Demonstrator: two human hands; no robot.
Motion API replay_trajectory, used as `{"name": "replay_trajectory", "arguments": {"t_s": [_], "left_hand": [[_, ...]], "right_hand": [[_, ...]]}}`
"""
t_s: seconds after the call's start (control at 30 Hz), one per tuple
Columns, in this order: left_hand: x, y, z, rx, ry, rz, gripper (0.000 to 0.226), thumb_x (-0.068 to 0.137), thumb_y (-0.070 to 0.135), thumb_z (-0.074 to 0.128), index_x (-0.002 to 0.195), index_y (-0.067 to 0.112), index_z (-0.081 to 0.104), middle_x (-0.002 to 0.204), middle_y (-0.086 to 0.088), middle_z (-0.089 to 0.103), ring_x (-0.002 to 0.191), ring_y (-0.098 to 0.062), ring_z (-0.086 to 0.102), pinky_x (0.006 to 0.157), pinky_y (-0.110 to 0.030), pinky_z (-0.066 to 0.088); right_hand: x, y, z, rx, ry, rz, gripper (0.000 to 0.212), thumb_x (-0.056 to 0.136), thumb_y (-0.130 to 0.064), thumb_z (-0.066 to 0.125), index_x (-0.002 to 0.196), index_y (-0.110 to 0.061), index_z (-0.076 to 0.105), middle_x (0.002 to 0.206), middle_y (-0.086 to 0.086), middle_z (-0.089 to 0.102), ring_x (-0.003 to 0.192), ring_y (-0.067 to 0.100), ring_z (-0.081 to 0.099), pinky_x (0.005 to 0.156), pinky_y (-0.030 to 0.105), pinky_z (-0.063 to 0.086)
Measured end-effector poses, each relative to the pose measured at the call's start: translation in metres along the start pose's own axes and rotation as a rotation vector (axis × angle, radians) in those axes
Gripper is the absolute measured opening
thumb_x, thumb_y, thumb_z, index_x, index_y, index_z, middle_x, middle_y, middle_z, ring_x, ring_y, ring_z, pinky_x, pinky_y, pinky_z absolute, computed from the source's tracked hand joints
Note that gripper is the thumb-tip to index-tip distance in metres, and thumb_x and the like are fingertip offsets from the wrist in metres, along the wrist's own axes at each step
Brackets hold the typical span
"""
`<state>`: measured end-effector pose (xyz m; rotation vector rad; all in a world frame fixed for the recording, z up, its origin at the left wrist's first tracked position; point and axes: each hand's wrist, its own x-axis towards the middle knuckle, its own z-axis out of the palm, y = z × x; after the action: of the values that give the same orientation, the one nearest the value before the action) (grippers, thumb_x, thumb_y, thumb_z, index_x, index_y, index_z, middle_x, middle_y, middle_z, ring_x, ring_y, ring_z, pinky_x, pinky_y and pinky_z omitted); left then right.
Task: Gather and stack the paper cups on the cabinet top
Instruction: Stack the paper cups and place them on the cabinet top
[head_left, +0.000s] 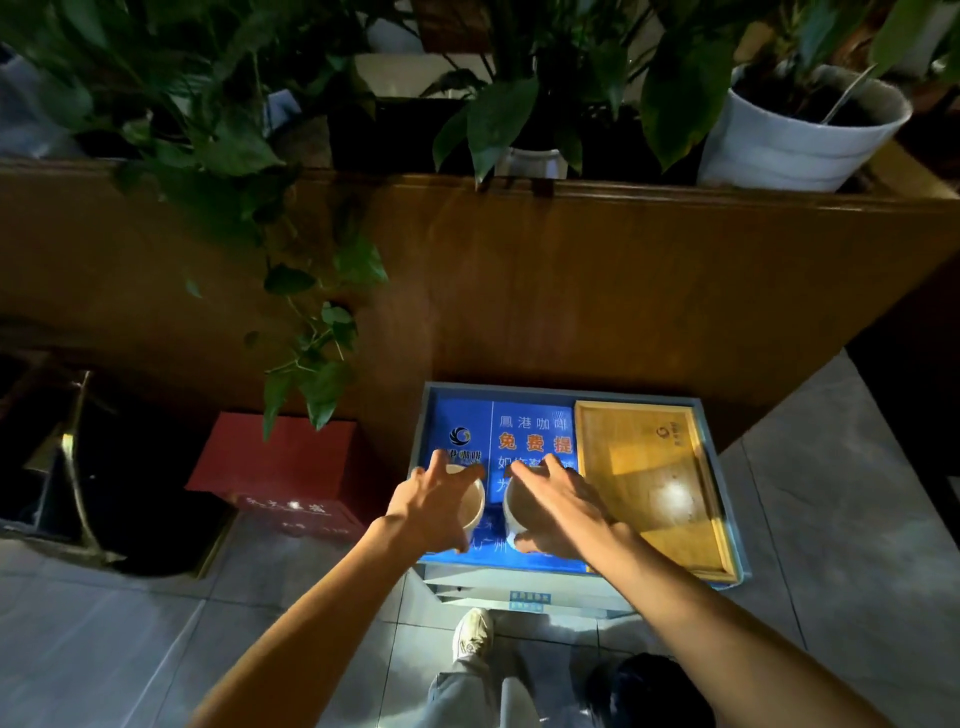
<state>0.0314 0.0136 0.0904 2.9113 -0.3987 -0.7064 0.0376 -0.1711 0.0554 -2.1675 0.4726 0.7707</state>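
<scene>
Two white paper cups stand upright side by side on the blue printed sheet (530, 426) that covers the small cabinet top (724, 530). My left hand (434, 506) is spread over the left cup (474, 506), fingers around its rim. Over the right cup (514, 512) lies my right hand (558, 506), fingers wrapped around its rim and side. Both cups' open mouths show between the fingers. I cannot tell whether either cup is lifted off the sheet.
A yellow wooden tray (649, 483) fills the cabinet top's right half. A red box (291, 475) sits on the floor to the left, beside a dark bin (98, 467). A wooden planter wall (519, 286) with leafy plants rises behind. My shoe (472, 634) is below.
</scene>
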Motion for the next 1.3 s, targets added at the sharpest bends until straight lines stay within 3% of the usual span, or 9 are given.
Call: {"name": "replay_trajectory", "arguments": {"t_s": [0.1,0.27,0.4,0.53,0.63,0.8,1.0,1.17,1.3], "left_hand": [[0.011,-0.011,-0.016,-0.030,-0.005,0.007,0.095,0.053,0.046,0.085,0.134,0.044,0.035,0.131,-0.007,0.040,0.114,-0.039,0.058,0.089,-0.047,0.056],[0.048,-0.027,-0.054,-0.084,0.077,-0.020,0.083,0.054,0.039,0.083,0.123,0.046,0.038,0.126,-0.007,0.041,0.109,-0.040,0.057,0.081,-0.047,0.058],[0.079,-0.038,-0.070,-0.078,0.100,-0.038,0.086,0.059,0.036,0.084,0.128,0.045,0.035,0.135,-0.007,0.036,0.117,-0.040,0.052,0.081,-0.047,0.055],[0.104,-0.047,-0.076,-0.079,0.134,-0.045,0.086,0.062,0.035,0.086,0.128,0.045,0.033,0.134,-0.008,0.037,0.115,-0.040,0.053,0.083,-0.046,0.055],[0.120,-0.050,-0.078,-0.096,0.116,-0.052,0.086,0.064,0.031,0.086,0.130,0.045,0.032,0.136,-0.008,0.035,0.120,-0.040,0.049,0.087,-0.047,0.056],[0.143,-0.049,-0.089,-0.120,0.091,-0.052,0.087,0.065,0.031,0.085,0.134,0.043,0.032,0.139,-0.007,0.035,0.123,-0.039,0.046,0.090,-0.048,0.055],[0.157,-0.049,-0.100,-0.075,0.062,-0.028,0.091,0.064,0.031,0.087,0.137,0.039,0.034,0.141,-0.008,0.037,0.125,-0.038,0.045,0.093,-0.049,0.054],[0.159,-0.049,-0.104,-0.050,0.009,-0.004,0.096,0.065,0.036,0.087,0.141,0.037,0.029,0.145,-0.008,0.032,0.130,-0.038,0.041,0.096,-0.050,0.052],[0.156,-0.051,-0.112,-0.028,-0.027,0.038,0.109,0.063,0.044,0.086,0.149,0.038,0.019,0.152,-0.007,0.024,0.138,-0.036,0.029,0.100,-0.051,0.048]], "right_hand": [[0.009,-0.006,-0.014,0.108,0.012,-0.071,0.090,0.072,-0.057,0.067,0.147,-0.035,0.022,0.154,0.010,0.028,0.137,0.037,0.034,0.109,0.053,0.036],[0.028,-0.034,-0.038,-0.219,0.113,-0.126,0.110,0.056,-0.051,0.079,0.146,-0.041,0.016,0.160,0.011,0.016,0.141,0.037,0.030,0.112,0.051,0.034],[0.051,-0.061,-0.054,-0.301,0.127,-0.179,0.088,0.069,-0.055,0.071,0.143,-0.036,0.026,0.153,0.012,0.031,0.135,0.037,0.038,0.109,0.049,0.038],[0.071,-0.086,-0.060,-0.388,0.188,-0.189,0.085,0.056,-0.047,0.085,0.124,-0.041,0.034,0.127,0.007,0.044,0.109,0.038,0.057,0.081,0.042,0.050],[0.079,-0.097,-0.058,-0.402,0.238,-0.265,0.084,0.053,-0.040,0.089,0.118,-0.044,0.035,0.123,0.006,0.046,0.104,0.035,0.057,0.072,0.040,0.053],[0.095,-0.112,-0.062,-0.445,0.263,-0.299,0.090,0.053,-0.043,0.087,0.126,-0.035,0.036,0.127,0.012,0.047,0.110,0.038,0.056,0.085,0.046,0.055],[0.104,-0.130,-0.064,-0.502,0.268,-0.287,0.080,0.050,-0.038,0.085,0.115,-0.030,0.038,0.119,0.010,0.053,0.100,0.035,0.060,0.071,0.037,0.050],[0.101,-0.134,-0.062,-0.506,0.236,-0.275,0.083,0.048,-0.045,0.084,0.113,-0.032,0.035,0.120,0.009,0.053,0.102,0.036,0.059,0.073,0.040,0.050],[0.101,-0.133,-0.065,-0.562,0.179,-0.219,0.122,0.044,-0.065,0.083,0.143,-0.032,0.020,0.144,0.013,0.038,0.125,0.041,0.047,0.096,0.050,0.047]]}}
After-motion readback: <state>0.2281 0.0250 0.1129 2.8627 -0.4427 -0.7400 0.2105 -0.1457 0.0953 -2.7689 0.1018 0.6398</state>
